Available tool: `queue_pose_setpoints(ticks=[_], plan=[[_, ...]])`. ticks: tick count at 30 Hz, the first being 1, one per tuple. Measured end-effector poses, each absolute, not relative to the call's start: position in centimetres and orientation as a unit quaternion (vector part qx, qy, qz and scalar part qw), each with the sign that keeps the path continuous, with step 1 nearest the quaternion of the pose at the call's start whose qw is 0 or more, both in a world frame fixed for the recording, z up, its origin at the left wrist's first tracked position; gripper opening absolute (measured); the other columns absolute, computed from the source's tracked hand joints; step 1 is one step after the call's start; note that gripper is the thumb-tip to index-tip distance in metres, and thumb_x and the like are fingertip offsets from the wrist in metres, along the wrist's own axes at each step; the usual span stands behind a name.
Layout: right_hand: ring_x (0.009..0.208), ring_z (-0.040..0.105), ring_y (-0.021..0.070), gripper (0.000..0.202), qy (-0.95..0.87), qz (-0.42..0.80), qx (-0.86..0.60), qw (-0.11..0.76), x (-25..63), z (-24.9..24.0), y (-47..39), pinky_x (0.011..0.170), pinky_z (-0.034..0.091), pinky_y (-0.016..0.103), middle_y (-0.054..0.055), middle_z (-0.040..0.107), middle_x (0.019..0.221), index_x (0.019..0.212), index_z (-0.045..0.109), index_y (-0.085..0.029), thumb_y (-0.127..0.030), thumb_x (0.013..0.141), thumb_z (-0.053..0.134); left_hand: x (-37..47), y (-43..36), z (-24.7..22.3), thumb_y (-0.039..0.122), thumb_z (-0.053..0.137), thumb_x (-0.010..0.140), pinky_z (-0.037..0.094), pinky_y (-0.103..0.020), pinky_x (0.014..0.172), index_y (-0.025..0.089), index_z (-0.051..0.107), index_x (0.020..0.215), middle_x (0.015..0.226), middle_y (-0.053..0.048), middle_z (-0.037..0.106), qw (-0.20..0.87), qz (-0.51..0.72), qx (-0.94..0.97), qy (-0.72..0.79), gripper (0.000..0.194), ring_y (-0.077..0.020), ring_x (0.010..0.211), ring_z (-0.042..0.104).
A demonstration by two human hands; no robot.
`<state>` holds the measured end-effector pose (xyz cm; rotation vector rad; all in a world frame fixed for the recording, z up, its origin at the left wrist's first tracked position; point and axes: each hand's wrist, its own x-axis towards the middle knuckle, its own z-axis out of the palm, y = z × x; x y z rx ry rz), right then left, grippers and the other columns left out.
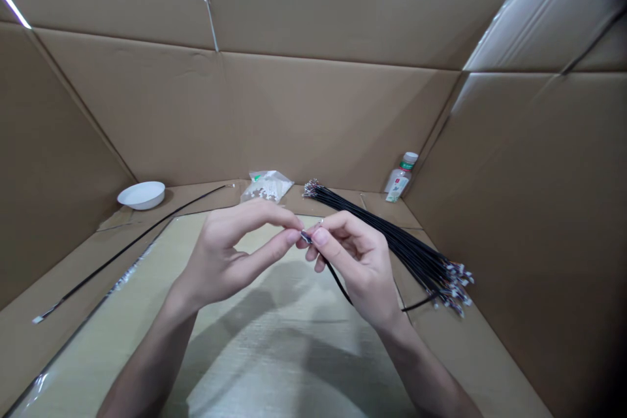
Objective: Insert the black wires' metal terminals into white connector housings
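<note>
Above the middle of the pale work board, both hands meet at the end of a black cable. My right hand pinches the cable close to its end between thumb and index finger. My left hand has its thumb and index fingertip closed on the small wire end from the other side. Fingertips partly cover that end, so its details are hard to make out. From my right hand the cable runs down behind the palm and shows again to the right of the wrist.
A bundle of black cables with white connectors lies at the right. One single cable lies at the left, near a white bowl. A plastic bag and a bottle stand along the back cardboard wall.
</note>
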<state>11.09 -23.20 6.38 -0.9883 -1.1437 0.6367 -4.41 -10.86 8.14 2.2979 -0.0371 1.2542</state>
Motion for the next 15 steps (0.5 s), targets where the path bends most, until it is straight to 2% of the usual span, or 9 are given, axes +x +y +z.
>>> queue_pose_setpoints(ticks=[2,5,10,15], plan=[[0.072,0.065,0.0102,0.014,-0.512,0.253,-0.461,0.679,11.2,6.4,-23.3,0.064,0.056,0.020,0.001,0.074,0.086,0.089,0.073,-0.020,-0.030,0.098,0.071,-4.5,-11.1,7.9,0.010,0.073,0.092,0.060,-0.027,0.078,0.024,0.073,0.101,0.094,-0.001,0.077,0.331,0.444,0.833,0.013,0.017,-0.0153,0.087,0.074],[0.076,0.065,0.0116,0.013,-0.513,0.217,-0.480,0.678,11.4,6.5,-23.3,0.065,0.054,0.022,0.001,0.074,0.089,0.087,0.073,-0.020,-0.029,0.097,0.072,-4.3,-11.4,7.9,0.011,0.078,0.089,0.064,-0.021,0.082,0.025,0.074,0.098,0.100,0.001,0.079,0.439,0.434,0.785,0.050,0.017,-0.0145,0.096,0.076],[0.085,0.066,0.0134,0.010,-0.526,0.157,-0.469,0.691,11.6,6.5,-23.3,0.072,0.053,0.026,0.000,0.071,0.090,0.085,0.072,-0.021,-0.022,0.095,0.072,-3.5,-11.9,8.2,0.010,0.082,0.086,0.063,-0.015,0.083,0.023,0.068,0.101,0.099,0.003,0.082,0.621,0.377,0.685,0.052,0.024,-0.0113,0.093,0.079],[0.093,0.064,0.0150,0.013,-0.573,0.033,-0.469,0.671,12.1,6.8,-23.7,0.087,0.052,0.033,0.001,0.067,0.096,0.081,0.071,-0.020,-0.010,0.088,0.074,-2.8,-11.7,7.7,0.013,0.081,0.090,0.062,-0.014,0.084,0.023,0.061,0.108,0.101,0.000,0.083,0.716,0.317,0.620,0.050,0.029,-0.0102,0.092,0.079]])
